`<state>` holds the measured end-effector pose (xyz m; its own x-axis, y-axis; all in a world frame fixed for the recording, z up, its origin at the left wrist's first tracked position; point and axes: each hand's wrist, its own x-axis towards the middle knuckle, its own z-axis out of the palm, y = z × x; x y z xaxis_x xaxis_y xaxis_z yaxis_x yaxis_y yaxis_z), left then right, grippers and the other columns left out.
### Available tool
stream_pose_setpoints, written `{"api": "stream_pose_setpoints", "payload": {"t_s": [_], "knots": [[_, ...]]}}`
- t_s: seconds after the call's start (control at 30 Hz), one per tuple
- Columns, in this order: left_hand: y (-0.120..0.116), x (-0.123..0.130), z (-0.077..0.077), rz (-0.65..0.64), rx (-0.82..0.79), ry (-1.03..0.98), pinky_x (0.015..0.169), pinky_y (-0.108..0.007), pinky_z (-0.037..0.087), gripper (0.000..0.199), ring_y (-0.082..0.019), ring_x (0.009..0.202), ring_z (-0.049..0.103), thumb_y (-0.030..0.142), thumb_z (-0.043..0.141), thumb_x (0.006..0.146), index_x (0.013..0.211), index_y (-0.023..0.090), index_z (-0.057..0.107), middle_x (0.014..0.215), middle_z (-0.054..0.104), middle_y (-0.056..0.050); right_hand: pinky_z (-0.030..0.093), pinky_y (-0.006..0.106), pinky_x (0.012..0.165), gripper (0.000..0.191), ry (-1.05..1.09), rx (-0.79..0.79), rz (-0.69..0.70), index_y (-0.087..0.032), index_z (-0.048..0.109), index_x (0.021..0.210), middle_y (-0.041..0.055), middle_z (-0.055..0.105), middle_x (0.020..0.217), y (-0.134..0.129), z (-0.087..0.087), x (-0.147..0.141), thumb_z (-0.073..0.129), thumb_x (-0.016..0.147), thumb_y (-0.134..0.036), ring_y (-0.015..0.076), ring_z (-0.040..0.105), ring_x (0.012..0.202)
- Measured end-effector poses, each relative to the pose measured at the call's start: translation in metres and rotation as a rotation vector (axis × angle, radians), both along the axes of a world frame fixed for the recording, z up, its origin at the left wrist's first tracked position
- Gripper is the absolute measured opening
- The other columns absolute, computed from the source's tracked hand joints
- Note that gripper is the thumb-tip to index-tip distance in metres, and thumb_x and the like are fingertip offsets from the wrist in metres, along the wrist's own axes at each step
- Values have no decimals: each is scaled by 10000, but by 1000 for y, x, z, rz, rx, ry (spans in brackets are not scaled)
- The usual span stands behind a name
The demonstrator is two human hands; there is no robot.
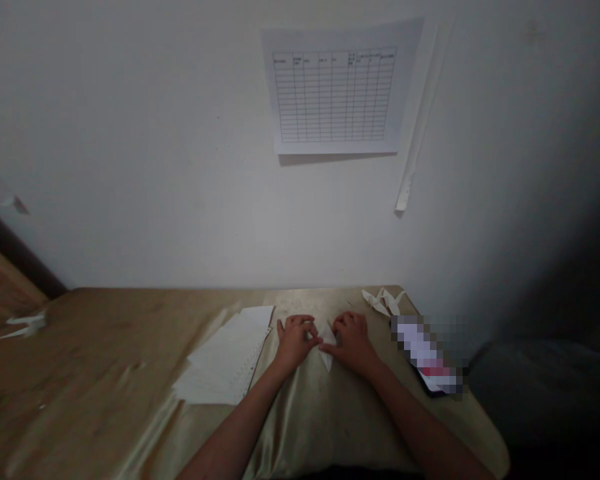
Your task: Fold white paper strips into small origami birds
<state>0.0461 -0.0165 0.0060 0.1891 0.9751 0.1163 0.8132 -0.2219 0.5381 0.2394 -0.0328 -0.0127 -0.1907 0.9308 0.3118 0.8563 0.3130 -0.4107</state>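
Nearest, two bare forearms reach over the table, which is covered with a shiny cloth. The left hand has its fingers bent and pinches, with thumb and fingertips, one side of a small folded paper; the right hand is curled in the same way and pinches the other side, its thumb near to the left thumb. The folded paper is between the two hands, with one sharp point directed toward the person. In my judgement the work is in the middle: the narrow pointed shape is already made, but the piece is not yet set down, and how many folds are left I cannot tell. Counting, there is one folded paper in the hands, and one pile of white sheets to the left; its number of sheets cannot be counted. To the right lies one phone, as it seems, partly hidden by blurred squares. Behind it, near the far right corner, are white paper shapes, one or two. Well apart at left I see one white scrap. Farthest, on the wall, hang one printed sheet and, beside it, one paper strip.
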Motion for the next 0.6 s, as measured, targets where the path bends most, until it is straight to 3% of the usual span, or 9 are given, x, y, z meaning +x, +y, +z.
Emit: {"api": "stream_pose_setpoints", "payload": {"t_s": [0.2,0.6], "knots": [[1,-1,0,-2,11,21,1258,-721,148,109,-321,1409,531,255,865,823,874,297,779,1414,720,25,279,606,1184,564,-68,-24,-47,-226,738,1007,133,674,1262,1,1,-7,804,778,-737,371,513,1281],[3,-1,0,28,-12,15,1280,-686,151,120,-318,1420,529,272,890,805,864,301,790,1414,717,18,283,635,1188,708,-92,-153,17,-248,673,1185,131,628,1366,-1,9,0,894,666,-675,394,487,1361]]}}
